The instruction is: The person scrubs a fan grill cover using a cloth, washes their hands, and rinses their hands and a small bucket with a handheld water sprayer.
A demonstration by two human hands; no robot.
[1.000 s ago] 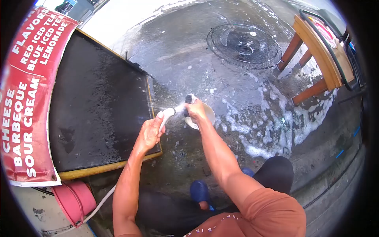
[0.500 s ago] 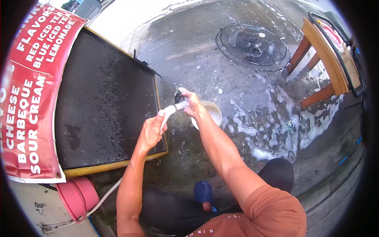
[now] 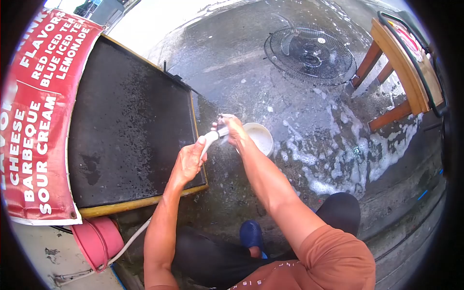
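1. One white hose (image 3: 209, 141) – its mouth, banded dark, points at the right palm. It sits over wet floor (image 3: 224, 203), between the dark panel and the white tub.
2. Left hand (image 3: 187, 163): closed round the hose, thumb laid along the top.
3. Right hand (image 3: 231, 129): just beyond the hose mouth, fingers curled, pale wetness on the fingertips. A dark patch shows beneath them; cannot tell whether anything is gripped.
4. White tub (image 3: 265, 131): on the floor beside the right wrist, partly hidden by the forearm. Contents pale, too indistinct to name.
5. Dark panel (image 3: 125, 121): left of both hands, yellowish wooden edging, surface streaked and spotted.
6. Red banner (image 3: 46, 123): along the panel's far left side, white lettering – CHEESE, BARBEQUE, SOUR CREAM, LEMONADE among the words.
7. Pink bucket (image 3: 104, 239): below the banner's lower corner. A pale length of hose runs near it, then passes behind the left forearm.
8. Suds (image 3: 340, 166): spread over the floor right of the tub.
9. Round wire fan guard (image 3: 309, 55): flat on the wet floor, well ahead of the hands.
10. Wooden table (image 3: 405, 79): upper right, near the guard.
11. Blue shoe (image 3: 250, 234): on the floor below the hands.
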